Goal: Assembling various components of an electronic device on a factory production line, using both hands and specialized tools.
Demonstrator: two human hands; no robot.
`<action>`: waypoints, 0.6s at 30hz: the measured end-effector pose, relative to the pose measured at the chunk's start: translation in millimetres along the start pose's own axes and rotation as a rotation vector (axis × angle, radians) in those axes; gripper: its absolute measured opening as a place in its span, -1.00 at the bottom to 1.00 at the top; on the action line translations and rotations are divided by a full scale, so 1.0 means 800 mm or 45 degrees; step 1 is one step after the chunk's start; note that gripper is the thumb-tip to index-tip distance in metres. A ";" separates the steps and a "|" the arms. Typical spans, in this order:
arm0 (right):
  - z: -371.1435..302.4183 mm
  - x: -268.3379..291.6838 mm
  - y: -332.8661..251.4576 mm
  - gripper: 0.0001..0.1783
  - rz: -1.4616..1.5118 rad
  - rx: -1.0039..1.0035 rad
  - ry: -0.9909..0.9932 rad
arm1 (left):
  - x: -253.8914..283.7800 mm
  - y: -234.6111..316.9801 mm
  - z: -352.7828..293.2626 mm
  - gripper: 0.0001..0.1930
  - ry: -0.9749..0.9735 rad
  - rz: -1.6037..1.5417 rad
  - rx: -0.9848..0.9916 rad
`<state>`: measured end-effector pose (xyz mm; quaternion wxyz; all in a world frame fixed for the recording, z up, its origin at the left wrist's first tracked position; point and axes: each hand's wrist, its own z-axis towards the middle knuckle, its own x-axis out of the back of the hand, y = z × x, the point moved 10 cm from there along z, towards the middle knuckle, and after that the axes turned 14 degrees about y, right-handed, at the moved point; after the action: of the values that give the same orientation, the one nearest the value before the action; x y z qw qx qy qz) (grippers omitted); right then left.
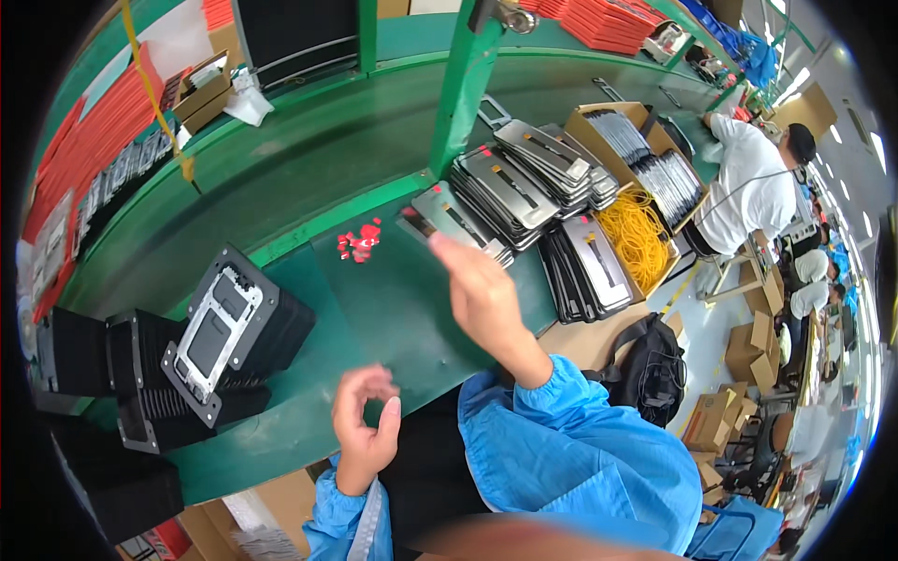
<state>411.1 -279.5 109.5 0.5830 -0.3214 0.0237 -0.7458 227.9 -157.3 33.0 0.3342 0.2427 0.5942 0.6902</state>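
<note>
My right hand (482, 294) reaches forward over the green table (412, 318), fingers pressed together. At its fingertips is a blurred, dark, flat piece (417, 223), beside the nearest grey metal panel (458, 220) of a stack; what the fingers grip is not clear. My left hand (365, 430) hovers above the table's near edge, thumb apart from the curled, slightly blurred fingers, with nothing in it. Small red pieces (359, 241) lie in a loose pile left of the right hand. On the left, a black frame with a white metal inlay (222, 327) rests tilted on stacked black trays (281, 327).
Stacked panels (510, 187) stand at the back right, beside a cardboard box of yellow bands (636, 238) and wrapped parts. A green post (463, 93) rises behind. More black trays (75, 355) fill the left end. A person in white (748, 178) works farther right.
</note>
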 end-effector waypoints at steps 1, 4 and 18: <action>0.001 0.006 -0.021 -0.49 0.161 0.024 0.040 | -0.010 0.015 0.011 -0.42 0.056 -0.146 0.017; -0.010 -0.004 -0.101 -0.52 0.802 0.039 -0.193 | -0.015 0.017 0.022 -0.27 -0.028 -0.078 -0.179; -0.062 -0.096 -0.110 -0.85 1.932 -1.235 -0.586 | 0.008 0.009 -0.009 -0.05 0.009 0.763 -0.668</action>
<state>319.6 -200.4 71.1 0.7071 -0.5684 0.4206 0.0087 217.0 -157.8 38.8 0.1665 0.3094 0.3018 0.8862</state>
